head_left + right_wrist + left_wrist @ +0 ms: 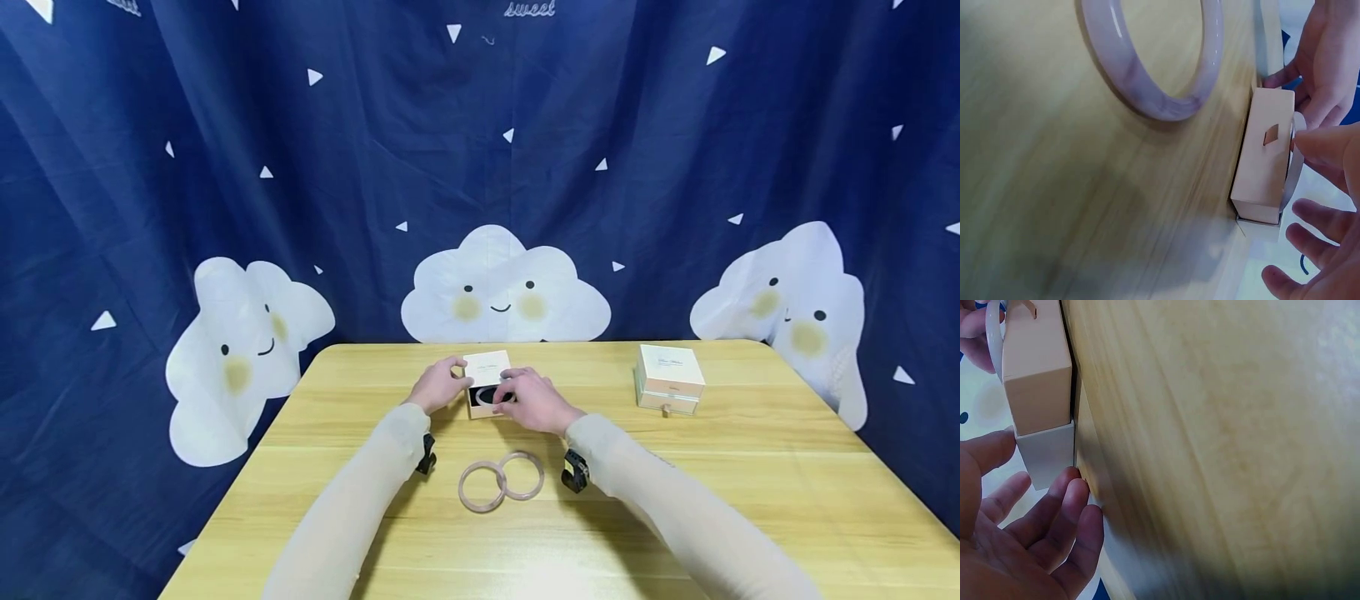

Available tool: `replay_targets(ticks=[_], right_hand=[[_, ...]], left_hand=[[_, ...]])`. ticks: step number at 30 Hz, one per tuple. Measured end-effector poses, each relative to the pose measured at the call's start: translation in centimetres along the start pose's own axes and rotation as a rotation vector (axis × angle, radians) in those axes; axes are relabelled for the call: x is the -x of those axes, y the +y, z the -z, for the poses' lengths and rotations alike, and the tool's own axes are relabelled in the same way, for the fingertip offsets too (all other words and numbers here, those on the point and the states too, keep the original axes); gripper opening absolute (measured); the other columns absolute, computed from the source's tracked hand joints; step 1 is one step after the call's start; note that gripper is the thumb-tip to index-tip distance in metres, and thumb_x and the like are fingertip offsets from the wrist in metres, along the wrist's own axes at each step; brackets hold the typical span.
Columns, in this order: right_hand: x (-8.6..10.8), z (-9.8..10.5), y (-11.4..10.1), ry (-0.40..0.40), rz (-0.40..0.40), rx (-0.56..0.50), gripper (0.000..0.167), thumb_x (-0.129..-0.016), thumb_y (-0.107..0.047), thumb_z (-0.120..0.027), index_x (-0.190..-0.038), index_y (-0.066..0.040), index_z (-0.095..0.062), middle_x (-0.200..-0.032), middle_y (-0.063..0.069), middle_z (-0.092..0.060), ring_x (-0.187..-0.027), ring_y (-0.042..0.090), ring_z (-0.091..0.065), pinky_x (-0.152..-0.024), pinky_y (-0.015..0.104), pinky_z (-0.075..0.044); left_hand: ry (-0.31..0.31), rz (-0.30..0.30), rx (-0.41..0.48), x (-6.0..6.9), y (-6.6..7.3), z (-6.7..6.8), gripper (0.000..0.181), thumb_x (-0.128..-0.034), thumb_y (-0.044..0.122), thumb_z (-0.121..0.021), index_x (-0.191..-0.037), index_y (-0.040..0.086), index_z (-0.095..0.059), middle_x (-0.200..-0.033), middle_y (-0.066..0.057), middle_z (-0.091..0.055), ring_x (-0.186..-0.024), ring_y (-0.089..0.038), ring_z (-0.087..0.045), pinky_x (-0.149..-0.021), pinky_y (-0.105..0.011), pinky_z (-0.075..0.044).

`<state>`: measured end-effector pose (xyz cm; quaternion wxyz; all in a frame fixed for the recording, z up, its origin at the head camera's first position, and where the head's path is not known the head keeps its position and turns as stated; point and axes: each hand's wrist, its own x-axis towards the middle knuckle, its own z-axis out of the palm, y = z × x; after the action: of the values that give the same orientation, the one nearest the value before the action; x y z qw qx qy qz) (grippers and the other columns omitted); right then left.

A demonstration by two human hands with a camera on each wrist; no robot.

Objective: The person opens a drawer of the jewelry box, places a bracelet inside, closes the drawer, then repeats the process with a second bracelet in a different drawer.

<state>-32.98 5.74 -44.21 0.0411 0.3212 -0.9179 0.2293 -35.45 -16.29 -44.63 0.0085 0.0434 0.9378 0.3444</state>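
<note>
A small white box [487, 363] stands at the table's back with its pale pink drawer [1041, 394] pulled out. The left hand [437, 385] holds the box's left side, thumb and fingertips against the white sleeve [1047, 453] in the left wrist view. Tilted at the drawer's opening is a pale bangle [1295, 169]; the right hand [536, 402] pinches its edge, its other fingers spread in the right wrist view. Dark lining shows inside the drawer. Two pinkish bangles, one left [480, 508] and one right [541, 475], lie on the table, their rims meeting.
A second white and pink box [670, 375], closed, with a small tab at its front, stands at the back right of the wooden table [750, 467]. Behind the table hangs a dark blue curtain [360, 167] with white clouds and triangles.
</note>
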Motion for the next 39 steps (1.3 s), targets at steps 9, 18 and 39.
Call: replay_targets(ticks=[9, 18, 39], right_hand=[[-0.34, -0.48, -0.06, 0.05, 0.036, 0.04, 0.004, -0.089, -0.026, -0.076, -0.091, -0.022, -0.078, -0.111, 0.0, -0.069, -0.109, 0.026, -0.059, -0.083, 0.052, -0.049], [-0.56, -0.69, -0.07, 0.054, 0.008, 0.077, 0.005, -0.088, -0.024, -0.077, -0.091, -0.027, -0.078, -0.106, -0.004, -0.069, -0.102, 0.02, -0.058, -0.08, 0.045, -0.047], [-1.01, -0.51, -0.54, 0.033, -0.024, 0.1, 0.006, -0.09, -0.025, -0.076, -0.095, -0.026, -0.08, -0.106, -0.005, -0.072, -0.103, 0.02, -0.059, -0.083, 0.046, -0.045]], left_hand=[[-0.009, 0.0, 0.015, -0.07, -0.08, -0.02, 0.046, -0.0961, 0.031, -0.067, -0.138, 0.012, -0.058, -0.119, -0.012, -0.072, -0.096, -0.021, -0.069, -0.091, -0.043, -0.052], [-0.019, 0.009, 0.016, -0.24, -0.21, -0.06, 0.047, -0.0962, 0.031, -0.067, -0.139, 0.013, -0.057, -0.118, -0.011, -0.071, -0.095, -0.02, -0.067, -0.09, -0.042, -0.052], [-0.012, 0.0, 0.003, -0.29, -0.13, -0.03, 0.046, -0.0954, 0.029, -0.067, -0.138, 0.013, -0.059, -0.116, -0.011, -0.073, -0.091, -0.018, -0.068, -0.088, -0.042, -0.052]])
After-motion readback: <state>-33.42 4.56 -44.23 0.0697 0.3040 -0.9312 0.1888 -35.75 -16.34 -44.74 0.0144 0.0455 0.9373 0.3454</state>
